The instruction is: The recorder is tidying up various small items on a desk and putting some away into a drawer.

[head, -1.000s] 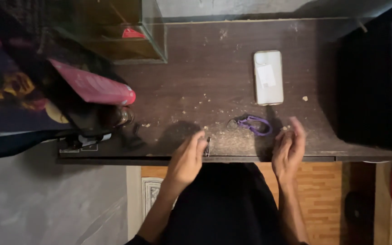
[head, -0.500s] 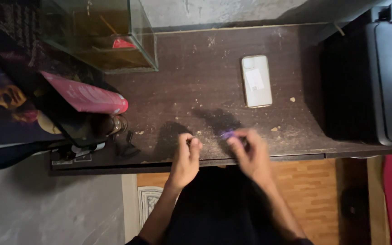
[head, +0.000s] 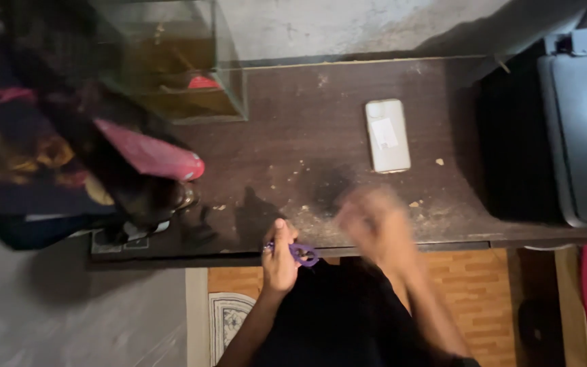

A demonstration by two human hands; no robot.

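Head view: purple loop held at the desk's front edge

Upper left of the frame holds a glass tank [head: 171, 61], with a pink tube [head: 147, 155] lying below it. At lower centre the left hand [head: 280, 261] has its fingers curled, pinching a purple loop [head: 304, 254] just over the front edge of the dark desk [head: 307, 136]. Right of it, the right hand [head: 374, 228] is blurred; I cannot tell its fingers' state. A white phone [head: 387, 135] lies flat upper right of centre.

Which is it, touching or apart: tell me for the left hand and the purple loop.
Touching. The head view shows the left hand gripping the purple loop, which sticks out from its fingers.
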